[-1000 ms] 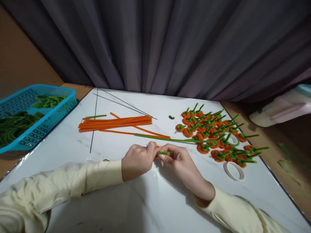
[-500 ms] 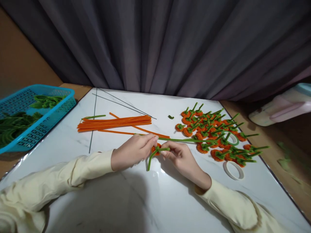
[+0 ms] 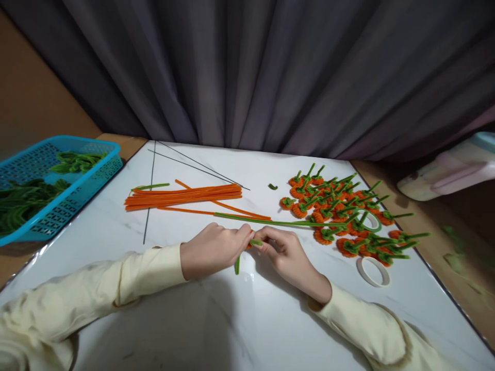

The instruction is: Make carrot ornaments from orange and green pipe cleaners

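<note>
My left hand (image 3: 214,249) and my right hand (image 3: 281,251) meet fingertip to fingertip at the middle of the white table (image 3: 240,319). Both pinch a small orange-and-green pipe-cleaner piece (image 3: 252,242); its green tail (image 3: 237,264) hangs below my left fingers. The orange part is mostly hidden between the fingers. Just beyond my hands lies a long green pipe cleaner (image 3: 270,222). A bundle of orange pipe cleaners (image 3: 185,196) lies further back on the left.
A pile of finished orange pieces with green stems (image 3: 340,214) covers the right of the table, with a white tape ring (image 3: 373,271) near it. Thin dark wires (image 3: 150,190) lie at the back left. A blue basket (image 3: 50,180) of green pipe cleaners stands at the left.
My hands have closed in tighter around the piece. The green tail that stuck out below a moment ago is now shorter and partly covered by my left fingers.
</note>
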Tool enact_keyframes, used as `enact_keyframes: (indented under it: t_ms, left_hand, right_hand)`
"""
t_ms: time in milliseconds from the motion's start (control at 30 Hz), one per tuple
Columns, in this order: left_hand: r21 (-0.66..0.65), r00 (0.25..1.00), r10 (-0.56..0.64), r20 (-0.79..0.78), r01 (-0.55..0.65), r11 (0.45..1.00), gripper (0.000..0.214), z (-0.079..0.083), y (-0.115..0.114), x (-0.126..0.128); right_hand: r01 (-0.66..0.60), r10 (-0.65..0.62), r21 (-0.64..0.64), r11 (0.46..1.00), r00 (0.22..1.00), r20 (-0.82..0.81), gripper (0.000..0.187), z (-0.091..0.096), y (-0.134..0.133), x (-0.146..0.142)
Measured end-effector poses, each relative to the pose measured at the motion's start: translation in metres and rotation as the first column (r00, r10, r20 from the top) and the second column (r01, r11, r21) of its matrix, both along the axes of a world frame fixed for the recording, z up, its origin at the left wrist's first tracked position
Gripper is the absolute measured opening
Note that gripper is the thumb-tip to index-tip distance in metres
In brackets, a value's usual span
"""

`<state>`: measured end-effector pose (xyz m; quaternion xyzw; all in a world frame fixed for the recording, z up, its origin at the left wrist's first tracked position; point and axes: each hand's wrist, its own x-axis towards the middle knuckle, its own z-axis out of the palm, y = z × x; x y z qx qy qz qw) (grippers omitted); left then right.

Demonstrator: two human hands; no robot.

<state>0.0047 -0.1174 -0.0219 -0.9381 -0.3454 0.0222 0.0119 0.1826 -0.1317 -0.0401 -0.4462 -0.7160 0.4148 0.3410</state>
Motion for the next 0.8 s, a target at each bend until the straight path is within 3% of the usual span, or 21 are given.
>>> enact_keyframes:
  t_ms: [67, 200, 300, 367, 467, 533, 633, 800]
  left_hand:
    - [-0.03, 0.999, -0.002, 0.045, 0.003, 1.0, 0.026, 0.001, 0.001, -0.001]
    - [-0.213, 0.98, 0.008, 0.2, 0.036, 0.976, 0.022, 0.005, 0.006, -0.003]
    - [-0.344, 0.952, 0.1, 0.291, 0.007, 0.939, 0.022, 0.007, 0.008, -0.004]
    - [-0.364, 0.945, 0.147, 0.292, -0.033, 0.931, 0.023, 0.006, 0.008, -0.003]
    - [-0.229, 0.976, 0.115, 0.184, -0.071, 0.971, 0.025, 0.003, 0.007, -0.002]
    - [-0.1, 0.996, 0.027, 0.088, -0.019, 0.995, 0.023, 0.002, 0.007, -0.001]
    - [0.029, 0.995, -0.094, 0.016, 0.094, 0.995, 0.016, -0.001, 0.007, -0.002]
    - [0.111, 0.991, -0.134, 0.015, 0.132, 0.985, 0.021, -0.008, 0.01, -0.005]
  right_hand:
    - [0.006, -0.008, 0.062, 0.998, 1.0, 0.025, 0.016, 0.0, 0.0, 0.001]
    - [-0.007, -0.003, 0.167, 0.986, 0.998, 0.063, 0.016, 0.0, 0.0, 0.003]
    - [0.003, -0.02, 0.209, 0.978, 0.997, 0.076, 0.015, 0.0, 0.002, 0.003]
    - [-0.007, -0.016, 0.253, 0.967, 0.996, 0.091, 0.016, -0.001, 0.002, 0.003]
    - [-0.071, 0.026, 0.345, 0.936, 0.991, 0.132, 0.017, -0.005, 0.0, 0.001]
    - [-0.108, 0.052, 0.377, 0.92, 0.987, 0.155, 0.018, -0.008, -0.001, -0.001]
    - [-0.113, 0.055, 0.367, 0.923, 0.985, 0.166, 0.02, -0.01, -0.002, -0.002]
    - [-0.073, 0.024, 0.337, 0.939, 0.989, 0.148, 0.02, -0.007, -0.001, -0.001]
